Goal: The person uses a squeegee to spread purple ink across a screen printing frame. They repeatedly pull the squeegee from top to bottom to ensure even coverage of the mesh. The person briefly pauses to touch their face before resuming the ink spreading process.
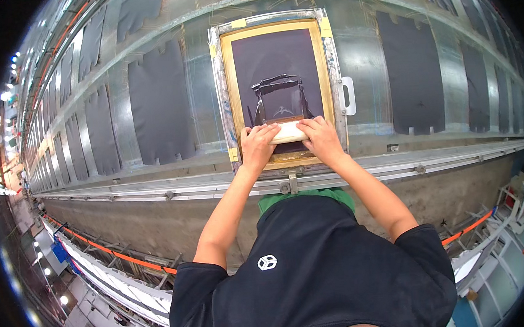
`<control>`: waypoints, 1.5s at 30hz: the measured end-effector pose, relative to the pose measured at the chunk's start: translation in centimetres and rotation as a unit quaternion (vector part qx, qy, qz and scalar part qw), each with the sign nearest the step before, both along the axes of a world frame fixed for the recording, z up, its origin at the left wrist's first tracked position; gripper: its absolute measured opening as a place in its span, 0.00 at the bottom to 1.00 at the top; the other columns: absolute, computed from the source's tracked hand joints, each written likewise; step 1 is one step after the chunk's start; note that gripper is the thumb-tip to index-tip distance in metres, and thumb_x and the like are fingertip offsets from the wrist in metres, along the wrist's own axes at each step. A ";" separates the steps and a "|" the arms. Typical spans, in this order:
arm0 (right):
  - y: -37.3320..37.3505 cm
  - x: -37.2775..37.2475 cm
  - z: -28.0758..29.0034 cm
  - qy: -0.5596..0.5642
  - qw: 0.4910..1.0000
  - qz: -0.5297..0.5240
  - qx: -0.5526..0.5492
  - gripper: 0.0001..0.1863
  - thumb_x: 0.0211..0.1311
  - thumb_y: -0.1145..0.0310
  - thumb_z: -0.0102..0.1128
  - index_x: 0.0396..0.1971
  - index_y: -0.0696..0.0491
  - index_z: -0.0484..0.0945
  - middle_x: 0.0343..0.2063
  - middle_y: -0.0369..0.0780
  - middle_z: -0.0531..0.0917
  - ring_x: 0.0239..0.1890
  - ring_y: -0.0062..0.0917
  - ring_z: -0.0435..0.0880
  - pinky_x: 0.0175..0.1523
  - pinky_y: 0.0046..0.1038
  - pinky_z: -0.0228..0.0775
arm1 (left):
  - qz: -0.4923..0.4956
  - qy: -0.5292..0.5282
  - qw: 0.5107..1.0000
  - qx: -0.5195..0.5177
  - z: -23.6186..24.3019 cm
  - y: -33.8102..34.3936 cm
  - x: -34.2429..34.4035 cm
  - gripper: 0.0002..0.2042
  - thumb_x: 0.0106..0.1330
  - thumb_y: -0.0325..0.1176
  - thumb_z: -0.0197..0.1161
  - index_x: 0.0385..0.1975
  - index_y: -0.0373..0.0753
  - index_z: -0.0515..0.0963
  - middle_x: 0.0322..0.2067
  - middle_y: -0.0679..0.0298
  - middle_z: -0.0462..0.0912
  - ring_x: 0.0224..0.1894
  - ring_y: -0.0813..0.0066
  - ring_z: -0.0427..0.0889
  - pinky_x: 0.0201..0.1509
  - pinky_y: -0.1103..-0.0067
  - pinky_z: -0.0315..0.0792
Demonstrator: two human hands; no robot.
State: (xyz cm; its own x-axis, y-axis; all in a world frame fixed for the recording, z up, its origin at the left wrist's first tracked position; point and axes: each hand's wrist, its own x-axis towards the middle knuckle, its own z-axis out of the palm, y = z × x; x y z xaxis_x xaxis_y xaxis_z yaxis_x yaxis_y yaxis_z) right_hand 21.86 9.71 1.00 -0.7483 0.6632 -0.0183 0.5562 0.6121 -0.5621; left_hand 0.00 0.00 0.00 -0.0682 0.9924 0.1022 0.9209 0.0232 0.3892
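Both my left hand and my right hand grip the pale handle of a squeegee, one at each end. It rests across the lower part of a printing screen with dark mesh, a yellowish inner border and a worn metal frame. Thick black ink lies in streaks around the middle of the mesh, above the squeegee. Bits of yellow tape are stuck on the frame, and a white handle juts from its right side.
A long metal table stretches left and right, with rows of dark fabric pieces on it. A metal rail runs along the near edge. Orange piping and white racking lie behind me.
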 end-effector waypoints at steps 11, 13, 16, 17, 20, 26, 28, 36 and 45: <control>6.0 -2.3 -1.3 0.056 0.996 -0.020 0.063 0.23 0.46 0.75 0.70 0.48 0.53 0.83 0.49 0.38 0.85 0.49 0.37 0.79 0.56 0.38 0.72 | -0.003 0.005 1.000 -0.029 0.5 7.4 -2.1 0.17 0.51 0.27 0.71 0.42 0.51 0.89 0.45 0.73 0.90 0.44 0.72 0.84 0.51 0.69 0.68; 2.5 -0.6 -1.9 0.071 0.995 -0.017 0.062 0.24 0.45 0.76 0.70 0.48 0.53 0.83 0.50 0.40 0.85 0.46 0.38 0.80 0.53 0.38 0.73 | -0.008 -0.009 1.000 -0.010 -0.6 3.5 -0.5 0.19 0.48 0.24 0.71 0.42 0.51 0.88 0.43 0.73 0.90 0.43 0.71 0.84 0.51 0.68 0.68; -1.3 1.6 -1.0 0.042 0.999 0.003 0.029 0.25 0.47 0.70 0.74 0.49 0.53 0.83 0.51 0.40 0.84 0.49 0.38 0.80 0.55 0.39 0.72 | -0.017 -0.001 1.000 -0.009 -1.5 -1.2 1.2 0.22 0.46 0.24 0.72 0.44 0.49 0.87 0.47 0.73 0.88 0.48 0.73 0.83 0.54 0.68 0.68; -1.2 2.0 0.0 0.035 0.999 0.018 0.004 0.25 0.49 0.66 0.76 0.50 0.53 0.83 0.51 0.40 0.84 0.50 0.37 0.80 0.56 0.39 0.72 | -0.016 -0.001 1.000 -0.003 -1.9 -2.1 1.2 0.23 0.46 0.24 0.72 0.46 0.49 0.86 0.49 0.73 0.88 0.50 0.73 0.82 0.55 0.67 0.68; 5.5 5.0 -3.2 0.184 0.974 -0.123 -0.042 0.26 0.57 0.56 0.75 0.54 0.50 0.83 0.50 0.43 0.83 0.49 0.37 0.80 0.57 0.39 0.71 | -0.015 -0.015 1.000 0.001 -0.6 -2.8 1.6 0.25 0.46 0.24 0.71 0.49 0.48 0.85 0.54 0.72 0.86 0.56 0.71 0.81 0.58 0.66 0.67; 13.8 3.4 -5.5 0.146 0.900 -0.382 -0.147 0.14 0.68 0.58 0.62 0.47 0.49 0.83 0.31 0.47 0.85 0.35 0.38 0.83 0.46 0.36 0.73 | -0.016 -0.013 1.000 0.014 -0.3 -3.3 2.5 0.27 0.47 0.22 0.67 0.52 0.48 0.84 0.57 0.70 0.85 0.59 0.69 0.80 0.58 0.67 0.67; 13.9 3.0 -5.4 0.188 0.905 -0.378 -0.054 0.13 0.69 0.58 0.60 0.46 0.49 0.84 0.29 0.47 0.85 0.32 0.38 0.84 0.43 0.36 0.74 | -0.009 -0.017 1.000 0.022 -0.3 -4.0 2.4 0.26 0.50 0.21 0.66 0.53 0.49 0.84 0.58 0.71 0.84 0.60 0.69 0.80 0.59 0.67 0.67; 10.5 -6.6 -0.7 0.195 0.892 -0.404 -0.046 0.13 0.71 0.59 0.58 0.45 0.50 0.84 0.32 0.46 0.87 0.35 0.39 0.85 0.46 0.37 0.74 | 0.034 -0.027 0.998 0.041 0.8 -9.1 -3.4 0.29 0.48 0.23 0.67 0.55 0.49 0.82 0.59 0.71 0.83 0.62 0.69 0.78 0.60 0.67 0.68; -1.7 -28.3 -3.1 0.242 0.889 -0.380 -0.087 0.13 0.73 0.59 0.56 0.46 0.51 0.82 0.21 0.45 0.81 0.24 0.35 0.78 0.37 0.37 0.70 | 0.053 0.012 0.998 0.028 0.9 -19.3 -25.6 0.27 0.47 0.25 0.70 0.53 0.47 0.84 0.55 0.70 0.85 0.58 0.68 0.81 0.56 0.69 0.71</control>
